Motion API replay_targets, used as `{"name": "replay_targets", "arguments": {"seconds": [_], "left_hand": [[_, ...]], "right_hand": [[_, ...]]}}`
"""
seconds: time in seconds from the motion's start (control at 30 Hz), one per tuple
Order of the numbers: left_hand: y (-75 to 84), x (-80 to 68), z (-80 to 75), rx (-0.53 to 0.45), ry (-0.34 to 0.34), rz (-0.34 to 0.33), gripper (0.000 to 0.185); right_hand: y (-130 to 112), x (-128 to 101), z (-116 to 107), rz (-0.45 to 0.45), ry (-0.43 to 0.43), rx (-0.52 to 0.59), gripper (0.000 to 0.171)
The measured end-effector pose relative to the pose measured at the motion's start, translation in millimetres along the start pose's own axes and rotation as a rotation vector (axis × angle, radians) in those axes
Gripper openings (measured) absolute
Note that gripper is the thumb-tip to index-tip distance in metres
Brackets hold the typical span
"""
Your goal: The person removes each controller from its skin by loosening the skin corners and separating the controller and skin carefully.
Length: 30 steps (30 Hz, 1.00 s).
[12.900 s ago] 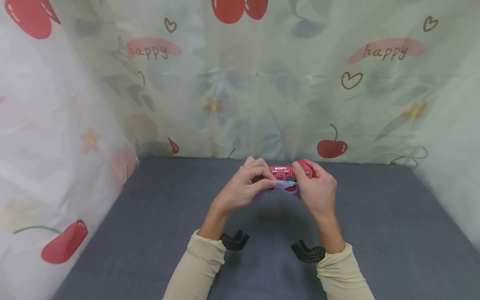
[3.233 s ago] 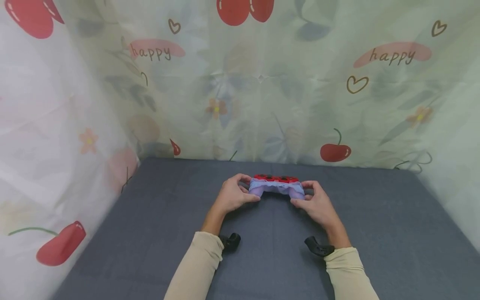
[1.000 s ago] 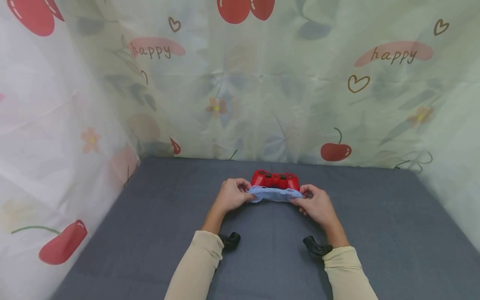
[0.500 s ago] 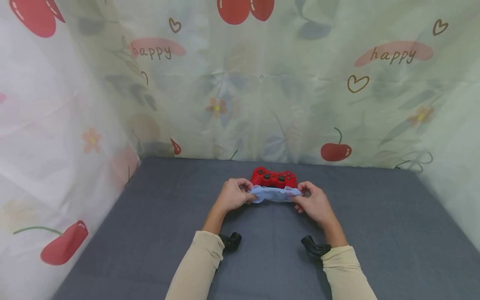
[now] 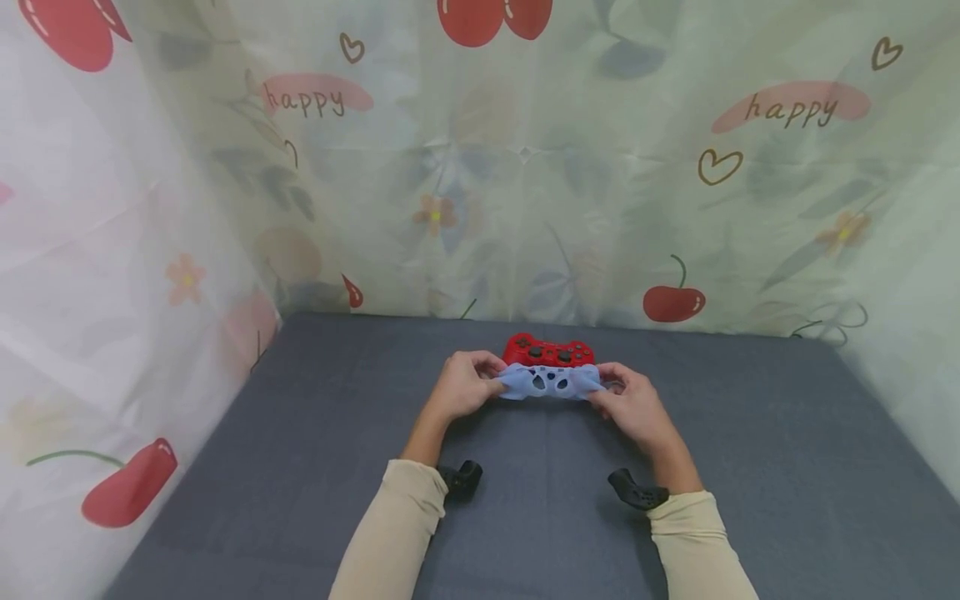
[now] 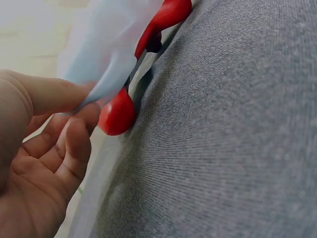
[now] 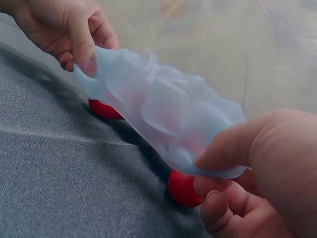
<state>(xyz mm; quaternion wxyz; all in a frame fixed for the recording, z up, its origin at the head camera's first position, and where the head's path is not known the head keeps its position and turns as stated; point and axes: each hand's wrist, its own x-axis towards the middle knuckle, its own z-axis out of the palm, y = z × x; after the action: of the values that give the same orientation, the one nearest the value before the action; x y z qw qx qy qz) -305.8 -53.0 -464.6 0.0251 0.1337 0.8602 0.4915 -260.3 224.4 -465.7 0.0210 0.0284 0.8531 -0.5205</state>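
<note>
The left hand point(image 5: 462, 385) pinches the left end of a pale blue silicone cover point(image 5: 550, 382) between thumb and curled fingers; the left wrist view confirms the thin sheet caught against the thumb. The right hand point(image 5: 628, 402) pinches the opposite end in the same manner, thumb on top and fingers curled beneath, as the right wrist view shows. The cover point(image 7: 163, 111) hangs stretched between the two hands, its long axis running left to right, its button cut-outs facing the head camera. The red game controller point(image 5: 549, 351) lies on the grey table point(image 5: 300, 467) just beyond the cover, on the far side from the person, its long axis parallel to the cover's. The two hands stand about equally near to it, one at each end. In the wrist views the red grips point(image 6: 118, 113) sit directly below and behind the lifted cover; whether cover and controller touch cannot be told. Against the frame half a second earlier, the cover's face has tipped up toward the camera, so that its openings now show, where before only a flat band was visible. The controller keeps its place on the table. Cherry-printed curtains point(image 5: 675, 167) close the table on three sides.
</note>
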Motion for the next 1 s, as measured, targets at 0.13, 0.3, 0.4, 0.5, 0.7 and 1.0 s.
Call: {"name": "replay_targets", "arguments": {"seconds": [0.13, 0.3, 0.4, 0.5, 0.7, 1.0], "left_hand": [[1.8, 0.3, -0.1, -0.018, 0.028, 0.012, 0.013], [5.8, 1.0, 0.5, -0.062, 0.073, 0.037, 0.016], [11.0, 0.5, 1.6, -0.115, 0.048, 0.041, 0.021], [16.3, -1.0, 1.5, -0.2, 0.002, 0.028, 0.025], [18.7, -4.1, -1.2, -0.316, -0.044, 0.031, 0.041], [21.4, -3.2, -4.5, -0.415, -0.223, 0.074, 0.073]], "right_hand": [[0, -1, -1, -0.018, -0.016, -0.011, 0.046], [-4, -3, -3, -0.037, -0.014, 0.025, 0.056], [-8, -4, -4, -0.051, -0.014, 0.033, 0.057], [-12, -6, -4, -0.069, -0.03, 0.027, 0.061], [-17, -8, -5, -0.099, -0.087, 0.066, 0.083], [-25, -14, -10, -0.07, -0.109, 0.125, 0.089]]}}
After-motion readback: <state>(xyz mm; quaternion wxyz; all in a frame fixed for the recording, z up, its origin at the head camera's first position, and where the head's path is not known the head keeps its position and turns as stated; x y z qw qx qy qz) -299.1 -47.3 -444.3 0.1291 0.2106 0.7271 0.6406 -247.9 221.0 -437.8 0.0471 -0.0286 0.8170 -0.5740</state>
